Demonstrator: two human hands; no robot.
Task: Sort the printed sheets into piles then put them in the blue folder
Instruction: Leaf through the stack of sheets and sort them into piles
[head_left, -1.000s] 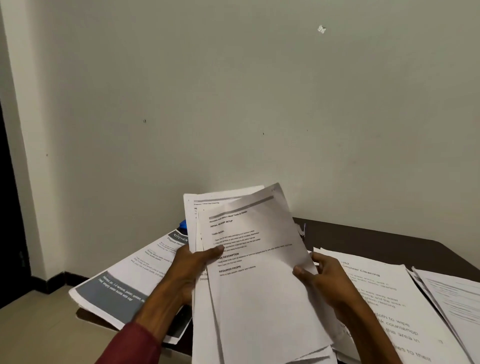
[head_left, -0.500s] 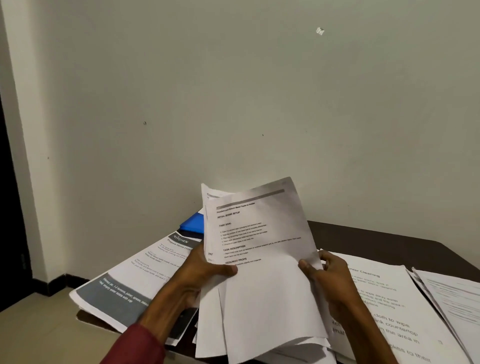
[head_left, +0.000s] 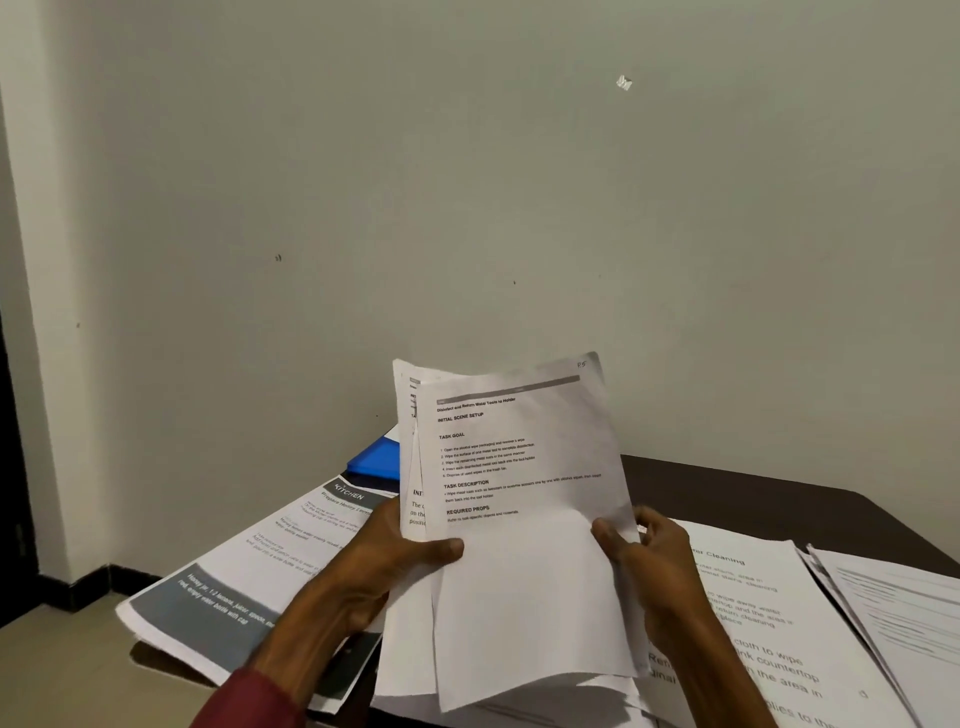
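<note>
Pinching sheets (head_left: 519, 582): left hand (head_left: 376, 564), right hand (head_left: 657, 564); long axis upright, header probably wallward.

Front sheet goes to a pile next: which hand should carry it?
Right, likely. The right hand pinches the front sheet at its right edge; the left hand holds the whole stack behind it.

Matt white paper sheets (head_left: 524, 519), glossy blue plastic folder (head_left: 375, 459), smooth dark wooden table (head_left: 753, 499).

held sheets (head_left: 524, 519) stand mid-table, folder (head_left: 376, 460) behind-left (partly hidden), one pile (head_left: 249, 587) left, others (head_left: 769, 623) right.
</note>
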